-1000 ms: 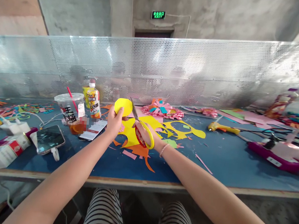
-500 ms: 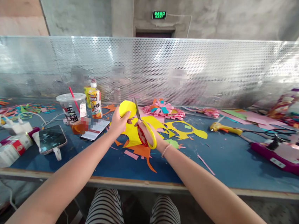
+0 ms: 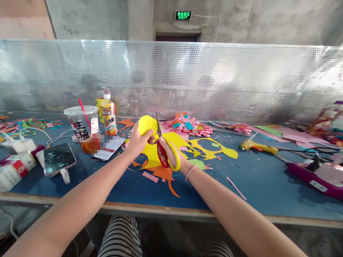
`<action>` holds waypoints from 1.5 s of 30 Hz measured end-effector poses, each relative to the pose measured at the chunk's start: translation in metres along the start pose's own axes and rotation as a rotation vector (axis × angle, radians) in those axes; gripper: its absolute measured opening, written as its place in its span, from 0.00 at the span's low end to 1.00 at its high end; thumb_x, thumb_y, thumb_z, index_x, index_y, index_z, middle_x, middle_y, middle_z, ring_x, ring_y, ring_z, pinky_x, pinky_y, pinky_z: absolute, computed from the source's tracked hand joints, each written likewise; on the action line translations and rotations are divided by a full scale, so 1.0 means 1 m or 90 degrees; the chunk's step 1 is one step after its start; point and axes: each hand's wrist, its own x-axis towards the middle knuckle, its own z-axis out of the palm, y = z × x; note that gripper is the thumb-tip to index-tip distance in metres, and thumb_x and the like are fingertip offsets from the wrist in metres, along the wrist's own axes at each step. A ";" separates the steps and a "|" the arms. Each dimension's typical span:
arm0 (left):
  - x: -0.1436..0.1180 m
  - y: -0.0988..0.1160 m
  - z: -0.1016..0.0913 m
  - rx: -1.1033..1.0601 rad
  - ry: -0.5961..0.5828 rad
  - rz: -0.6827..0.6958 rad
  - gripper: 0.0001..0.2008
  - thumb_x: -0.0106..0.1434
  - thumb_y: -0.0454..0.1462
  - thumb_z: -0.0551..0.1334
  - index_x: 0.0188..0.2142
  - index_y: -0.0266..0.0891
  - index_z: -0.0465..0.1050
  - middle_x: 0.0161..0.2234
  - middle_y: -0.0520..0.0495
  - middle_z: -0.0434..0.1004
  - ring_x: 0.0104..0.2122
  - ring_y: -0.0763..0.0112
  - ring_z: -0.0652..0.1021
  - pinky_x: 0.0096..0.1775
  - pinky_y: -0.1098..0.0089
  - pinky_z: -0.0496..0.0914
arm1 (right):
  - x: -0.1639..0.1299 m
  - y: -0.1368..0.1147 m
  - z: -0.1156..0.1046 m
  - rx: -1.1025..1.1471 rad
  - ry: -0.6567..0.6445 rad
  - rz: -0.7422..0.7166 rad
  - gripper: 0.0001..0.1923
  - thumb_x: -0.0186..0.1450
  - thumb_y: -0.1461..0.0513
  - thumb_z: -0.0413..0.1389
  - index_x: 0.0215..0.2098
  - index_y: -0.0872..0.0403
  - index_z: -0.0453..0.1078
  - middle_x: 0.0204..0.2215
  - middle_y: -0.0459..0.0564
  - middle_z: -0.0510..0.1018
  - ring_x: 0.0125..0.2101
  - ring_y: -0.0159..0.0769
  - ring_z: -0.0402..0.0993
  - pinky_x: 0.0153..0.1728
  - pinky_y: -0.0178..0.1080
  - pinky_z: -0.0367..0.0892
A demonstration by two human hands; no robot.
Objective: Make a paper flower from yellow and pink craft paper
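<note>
A rounded piece of yellow paper (image 3: 147,125) is pinched in my left hand (image 3: 138,140), raised above the table. My right hand (image 3: 173,156) is closed round the yellow and red handles of a pair of scissors (image 3: 176,158). The blades point up and away, right beside the paper's right edge; whether they touch it I cannot tell. Beneath both hands lies a larger yellow sheet (image 3: 153,155) over orange paper scraps (image 3: 158,171). To the right, yellow offcuts (image 3: 230,153) have round holes cut in them.
A plastic cup (image 3: 82,126), a drink bottle (image 3: 109,116) and phones (image 3: 59,159) stand or lie on the left. Behind the hands sits a pink paper flower (image 3: 185,124). At right are a yellow glue gun (image 3: 257,147) and a purple power strip (image 3: 318,182). A perforated metal screen (image 3: 239,82) closes the back.
The yellow piece has turned slightly in my left hand and shifted a little to the right. The scissors stay almost in place. My right knee has moved outward.
</note>
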 end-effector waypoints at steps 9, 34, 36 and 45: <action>0.012 -0.009 -0.009 -0.041 0.139 -0.007 0.15 0.53 0.45 0.59 0.35 0.37 0.65 0.26 0.49 0.72 0.20 0.76 0.73 0.23 0.74 0.69 | 0.000 -0.005 0.001 -0.111 0.038 0.004 0.24 0.61 0.43 0.41 0.30 0.55 0.62 0.10 0.37 0.59 0.07 0.23 0.54 0.09 0.28 0.54; 0.000 0.007 -0.001 0.008 0.022 -0.002 0.12 0.51 0.39 0.61 0.34 0.36 0.65 0.25 0.48 0.72 0.19 0.75 0.73 0.21 0.75 0.68 | -0.001 -0.001 0.005 -0.003 0.015 -0.054 0.24 0.62 0.43 0.38 0.20 0.52 0.54 0.11 0.41 0.58 0.13 0.26 0.54 0.15 0.33 0.52; 0.000 0.008 -0.001 0.013 0.019 -0.024 0.12 0.51 0.39 0.61 0.33 0.35 0.65 0.25 0.47 0.73 0.20 0.74 0.74 0.21 0.74 0.68 | -0.001 -0.002 0.005 -0.003 0.017 -0.052 0.24 0.62 0.43 0.39 0.22 0.52 0.56 0.12 0.41 0.58 0.13 0.26 0.54 0.15 0.33 0.52; 0.009 -0.002 -0.008 -0.029 0.112 0.017 0.15 0.55 0.46 0.58 0.36 0.39 0.62 0.32 0.48 0.72 0.22 0.74 0.75 0.25 0.73 0.72 | 0.000 0.000 0.007 -0.109 0.058 -0.014 0.22 0.62 0.45 0.41 0.29 0.53 0.61 0.12 0.40 0.60 0.12 0.26 0.55 0.14 0.32 0.54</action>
